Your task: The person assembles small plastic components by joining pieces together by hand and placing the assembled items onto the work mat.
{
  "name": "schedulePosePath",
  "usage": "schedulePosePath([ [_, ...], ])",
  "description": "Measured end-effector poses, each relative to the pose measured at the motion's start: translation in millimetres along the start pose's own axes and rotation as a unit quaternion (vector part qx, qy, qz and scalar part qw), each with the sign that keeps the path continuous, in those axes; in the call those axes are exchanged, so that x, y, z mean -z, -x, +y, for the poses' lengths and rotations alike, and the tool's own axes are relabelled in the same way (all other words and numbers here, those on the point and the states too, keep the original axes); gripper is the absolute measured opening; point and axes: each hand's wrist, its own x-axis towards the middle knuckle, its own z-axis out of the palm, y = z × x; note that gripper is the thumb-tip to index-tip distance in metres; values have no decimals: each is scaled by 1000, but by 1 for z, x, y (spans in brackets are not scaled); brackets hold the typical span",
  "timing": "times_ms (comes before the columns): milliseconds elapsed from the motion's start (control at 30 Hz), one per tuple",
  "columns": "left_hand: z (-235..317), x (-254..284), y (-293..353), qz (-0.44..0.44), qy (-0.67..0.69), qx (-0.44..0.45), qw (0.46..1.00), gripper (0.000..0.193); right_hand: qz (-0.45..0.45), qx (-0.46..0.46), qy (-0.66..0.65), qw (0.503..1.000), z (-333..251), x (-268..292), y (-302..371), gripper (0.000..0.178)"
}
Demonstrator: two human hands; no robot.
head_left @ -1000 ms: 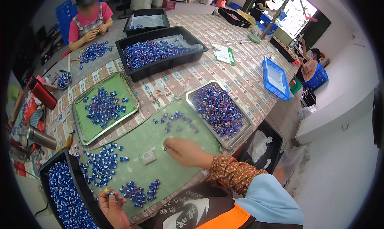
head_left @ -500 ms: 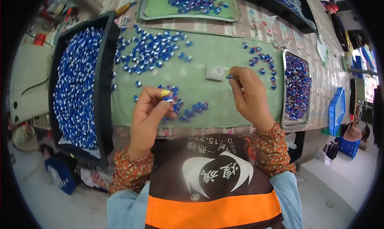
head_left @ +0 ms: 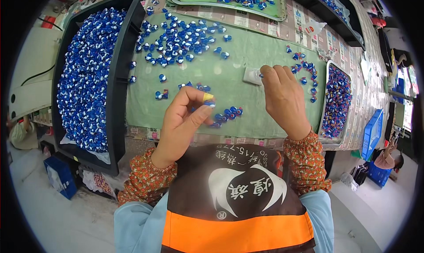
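My left hand point(head_left: 183, 120) pinches a small blue-and-white bead-like piece point(head_left: 209, 103) between thumb and forefinger. Yellow tape wraps that forefinger's tip. Beneath and beside this hand, more blue pieces point(head_left: 229, 114) lie on the green cloth point(head_left: 190, 80). My right hand point(head_left: 285, 98) is closed at the fingertips, beside the right edge of a small white block point(head_left: 252, 75). A speck of blue point(head_left: 261, 76) shows at those fingertips, mostly hidden. Farther back on the left spreads a loose pile of blue-and-white pieces point(head_left: 176, 41).
A deep black bin point(head_left: 115, 80) full of blue-and-white pieces stands at the left. Right of the cloth sits a metal tray point(head_left: 324, 83) of blue-and-reddish pieces. Another tray point(head_left: 229, 6) and a black bin point(head_left: 309, 3) are at the back. Several pieces point(head_left: 309, 69) form a curved row.
The whole view has shifted, so the table appears farther right and higher. My right fingertips are closer to the white block. My left hand has moved slightly right, still pinching its piece.
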Motion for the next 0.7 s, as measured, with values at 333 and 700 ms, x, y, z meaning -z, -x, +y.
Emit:
schedulePosePath([
  [333,-3,-9,0,-11,98,53,994,18,52,11,-133,990,-17,23,3,23],
  [700,-8,-20,2,-38,130,65,989,21,10,-53,-457,888,-70,20,21,22],
])
